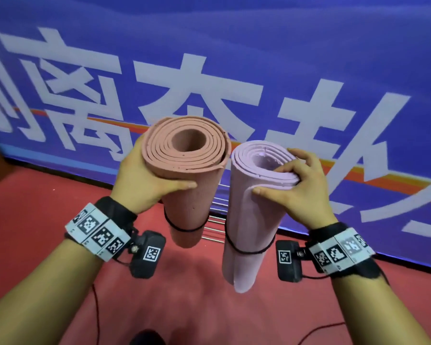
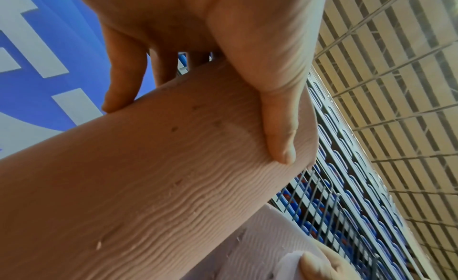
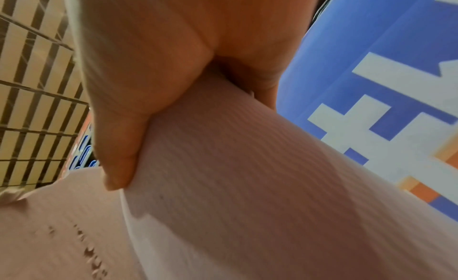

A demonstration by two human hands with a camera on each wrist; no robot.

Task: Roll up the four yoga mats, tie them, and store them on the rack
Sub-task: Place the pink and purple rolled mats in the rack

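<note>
I hold two rolled mats upright, side by side over the floor. My left hand [image 1: 144, 180] grips the top of the salmon-pink roll [image 1: 192, 185], thumb across its front; a black cord [image 1: 184, 229] circles it lower down. My right hand [image 1: 301, 180] grips the lilac roll [image 1: 246, 220] near its top, fingers curled over the rim into the coil; a black cord [image 1: 246, 250] ties it too. In the left wrist view my thumb [image 2: 280, 131] presses the ribbed salmon mat [image 2: 148, 186]. In the right wrist view my thumb [image 3: 121, 147] lies on the lilac mat [image 3: 247, 186].
Metal bars of a rack [image 1: 215, 225] show between and behind the two rolls, low against a blue banner wall [image 1: 284, 58] with large white characters. The floor [image 1: 35, 220] is red. A thin red cable [image 1: 319, 329] trails on it at the lower right.
</note>
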